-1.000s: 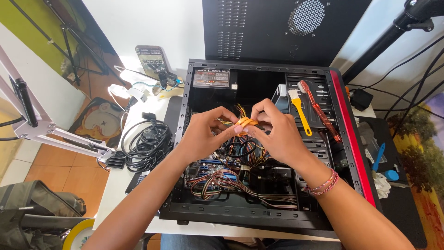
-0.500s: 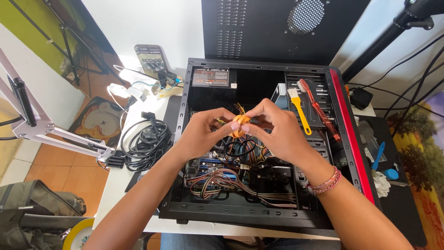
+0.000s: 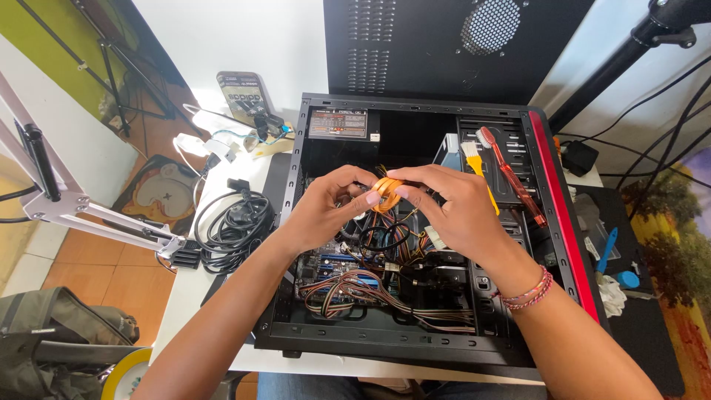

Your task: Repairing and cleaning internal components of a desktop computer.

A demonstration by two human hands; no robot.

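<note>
An open black computer case (image 3: 296,222) with a red side edge lies flat on a white table. Both hands hover over its middle. My left hand (image 3: 322,211) and my right hand (image 3: 452,211) pinch a coiled orange cable (image 3: 385,191) between their fingertips, one hand on each side of it. Below the hands lie the motherboard and a tangle of black, orange and brown wires (image 3: 385,292). A power supply with a label (image 3: 338,124) sits at the case's far left corner.
A yellow brush (image 3: 478,167) and a red-handled tool (image 3: 515,181) rest on the drive bays. A black coiled power cord (image 3: 233,226) lies left of the case. A phone (image 3: 241,96) stands farther back. The case's side panel (image 3: 444,44) leans upright behind.
The orange cable has been wound tighter into a small loop between the fingertips. Both hands stay over the middle of the case.
</note>
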